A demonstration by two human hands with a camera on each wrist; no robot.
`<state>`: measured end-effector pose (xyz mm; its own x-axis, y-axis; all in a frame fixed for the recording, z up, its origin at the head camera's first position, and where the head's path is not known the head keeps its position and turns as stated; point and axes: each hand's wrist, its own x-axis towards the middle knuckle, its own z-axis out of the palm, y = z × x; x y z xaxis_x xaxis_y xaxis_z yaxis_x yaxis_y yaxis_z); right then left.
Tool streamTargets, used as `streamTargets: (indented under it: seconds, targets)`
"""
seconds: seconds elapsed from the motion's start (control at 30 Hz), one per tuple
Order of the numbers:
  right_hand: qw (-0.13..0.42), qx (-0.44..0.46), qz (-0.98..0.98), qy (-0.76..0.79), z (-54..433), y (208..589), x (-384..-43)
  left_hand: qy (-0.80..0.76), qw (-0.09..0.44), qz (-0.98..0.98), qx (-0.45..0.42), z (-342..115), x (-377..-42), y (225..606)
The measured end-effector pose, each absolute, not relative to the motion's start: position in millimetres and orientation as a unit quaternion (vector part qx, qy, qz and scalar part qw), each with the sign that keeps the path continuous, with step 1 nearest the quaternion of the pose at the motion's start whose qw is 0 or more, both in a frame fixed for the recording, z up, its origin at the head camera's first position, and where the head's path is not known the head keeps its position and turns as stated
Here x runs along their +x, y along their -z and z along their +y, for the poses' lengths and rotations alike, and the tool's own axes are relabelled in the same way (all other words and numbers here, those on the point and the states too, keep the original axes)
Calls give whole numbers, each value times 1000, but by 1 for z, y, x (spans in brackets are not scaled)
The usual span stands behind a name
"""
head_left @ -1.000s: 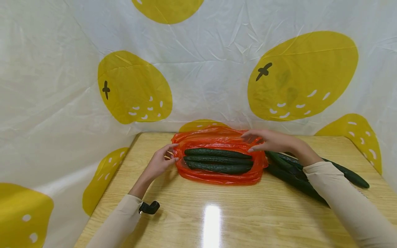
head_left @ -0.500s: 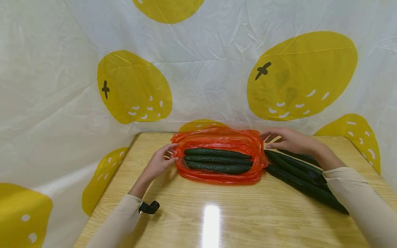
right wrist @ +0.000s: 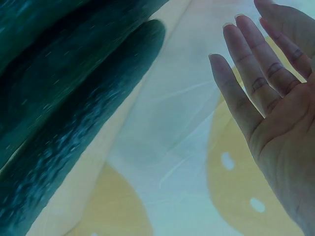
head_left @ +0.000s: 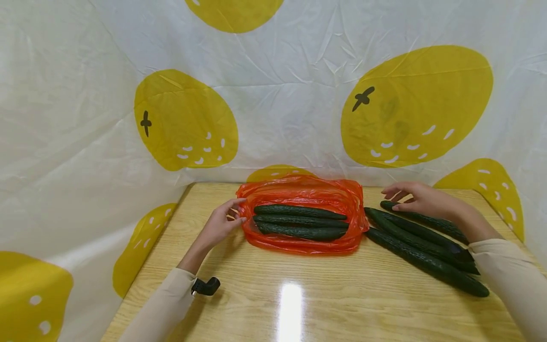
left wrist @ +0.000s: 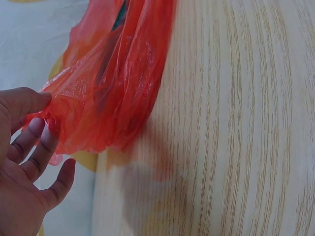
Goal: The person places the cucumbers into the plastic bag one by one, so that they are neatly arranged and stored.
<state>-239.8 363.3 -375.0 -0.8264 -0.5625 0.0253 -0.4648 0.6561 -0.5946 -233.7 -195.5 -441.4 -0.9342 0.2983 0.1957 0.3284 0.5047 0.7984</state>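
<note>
An open red plastic bag (head_left: 299,248) lies on the table with three dark green cucumbers (head_left: 301,221) side by side inside it. My left hand (head_left: 220,223) pinches the bag's left rim; the left wrist view shows the thin film (left wrist: 98,98) between its fingers. To the right of the bag, several loose cucumbers (head_left: 427,261) lie slantwise in a group. Over the far end of the rearmost one (head_left: 420,217) hovers my right hand (head_left: 427,202). Its fingers (right wrist: 243,64) are spread and hold nothing in the right wrist view.
The wooden table (head_left: 239,304) runs back to a white cloth wall (head_left: 290,109) printed with yellow fruit shapes. Another cloth side (head_left: 77,156) stands along the left edge. A small black device (head_left: 206,286) is fixed at the left wrist.
My right hand has moved rightward from above the bag to the loose cucumbers, uncovering the bag's right rim. My left hand and the bagged cucumbers have stayed in place.
</note>
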Motion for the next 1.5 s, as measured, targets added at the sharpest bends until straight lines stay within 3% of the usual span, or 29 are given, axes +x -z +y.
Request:
streamTargets:
  seconds: [0.3,1.5]
  targets:
    - [52,-286,916,278,388,390,-237,467,15,-866,-179,-195,-234,441]
    - [25,-250,928,275,442,428,-235,462,9,-869,-177,-195,-232,442]
